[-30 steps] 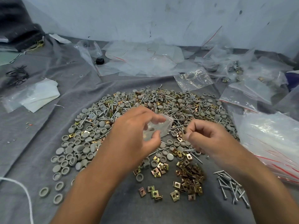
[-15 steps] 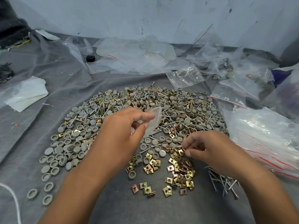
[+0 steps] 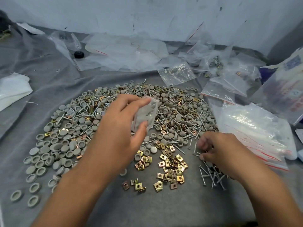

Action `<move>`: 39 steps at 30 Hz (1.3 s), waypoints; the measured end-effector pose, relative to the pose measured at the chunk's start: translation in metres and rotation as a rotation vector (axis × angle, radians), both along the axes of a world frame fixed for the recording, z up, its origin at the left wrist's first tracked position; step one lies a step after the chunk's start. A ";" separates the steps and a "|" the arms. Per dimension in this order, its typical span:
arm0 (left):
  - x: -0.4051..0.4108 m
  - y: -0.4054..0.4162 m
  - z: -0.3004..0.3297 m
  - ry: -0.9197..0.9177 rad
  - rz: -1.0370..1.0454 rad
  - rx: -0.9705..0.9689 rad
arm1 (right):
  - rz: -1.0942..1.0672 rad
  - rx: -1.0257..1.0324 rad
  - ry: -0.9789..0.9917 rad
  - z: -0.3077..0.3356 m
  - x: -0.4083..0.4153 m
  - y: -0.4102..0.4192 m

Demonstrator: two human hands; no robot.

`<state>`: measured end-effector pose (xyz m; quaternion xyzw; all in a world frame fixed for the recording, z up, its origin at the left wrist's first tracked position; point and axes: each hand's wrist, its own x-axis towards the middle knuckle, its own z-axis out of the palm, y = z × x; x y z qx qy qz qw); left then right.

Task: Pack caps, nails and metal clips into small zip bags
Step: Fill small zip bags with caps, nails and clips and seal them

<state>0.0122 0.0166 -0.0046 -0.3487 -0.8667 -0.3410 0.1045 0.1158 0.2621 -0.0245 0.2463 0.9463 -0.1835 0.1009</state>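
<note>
The left hand (image 3: 119, 128) pinched a small bag (image 3: 146, 112) between thumb and fingers above the caps (image 3: 65, 141). The right hand (image 3: 219, 154) curled its fingers on the nails (image 3: 211, 176); whether it gripped one was unclear.

No readable text on anything in view

The only print sits on a pale package (image 3: 288, 82) far beyond the right hand (image 3: 219, 154), at the right edge: a bluish block near its top and reddish marks lower down, all too blurred to make out. The clear zip bags (image 3: 177, 74) past both hands show red strips only, with no letters or numbers
</note>
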 end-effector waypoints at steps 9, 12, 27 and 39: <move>0.002 0.007 -0.012 -0.039 -0.086 -0.108 | 0.012 -0.047 0.075 -0.002 0.000 0.005; 0.002 0.008 -0.013 -0.042 -0.094 -0.114 | -0.056 -0.172 0.211 0.004 0.002 0.008; 0.000 0.017 -0.018 -0.016 -0.114 -0.036 | 0.333 -0.198 0.959 0.014 -0.027 -0.072; -0.002 0.014 -0.020 -0.002 -0.086 -0.051 | -0.066 -0.048 0.073 0.000 -0.010 0.001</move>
